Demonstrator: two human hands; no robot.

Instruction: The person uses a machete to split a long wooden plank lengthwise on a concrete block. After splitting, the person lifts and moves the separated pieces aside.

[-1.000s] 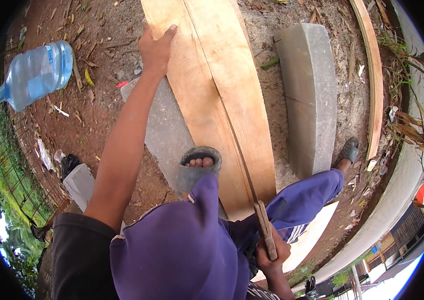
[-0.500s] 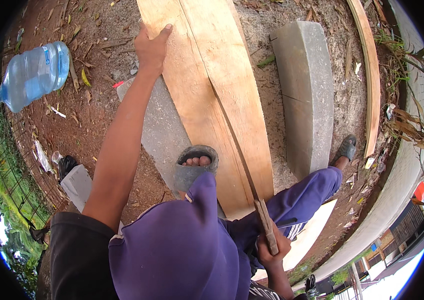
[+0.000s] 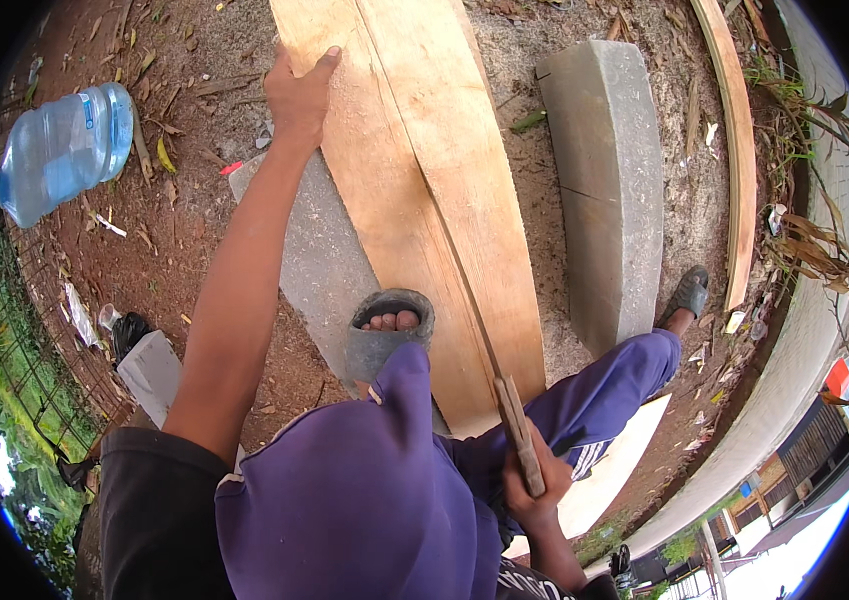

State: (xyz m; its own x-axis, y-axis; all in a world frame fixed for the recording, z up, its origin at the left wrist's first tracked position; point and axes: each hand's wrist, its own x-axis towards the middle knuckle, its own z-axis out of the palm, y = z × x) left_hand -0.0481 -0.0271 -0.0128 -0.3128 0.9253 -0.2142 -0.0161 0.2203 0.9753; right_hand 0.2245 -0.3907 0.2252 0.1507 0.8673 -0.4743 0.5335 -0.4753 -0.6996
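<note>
A long wooden board (image 3: 395, 225) slants away in front of me, with a cut running lengthwise through it. My left hand (image 3: 300, 105) grips its left edge near the far end, thumb on top and the other fingers partly hidden. My right hand (image 3: 537, 485) is wrapped around the wooden handle of a handsaw (image 3: 519, 435) close to my body. The saw's narrow dark blade lies in the cut. My sandalled foot (image 3: 390, 330) rests at the board's left side.
Grey concrete blocks lie beneath the board's left side (image 3: 320, 255) and to its right (image 3: 600, 190). A wooden strip (image 3: 738, 160) lies farther right, near a pale wall (image 3: 785, 330). A large clear blue water jug (image 3: 60, 150) lies on the soil at left. Another pale board (image 3: 610, 475) is behind my right leg.
The handsaw and my right hand have moved forward along the cut, away from my body. My left hand stays on the board's edge.
</note>
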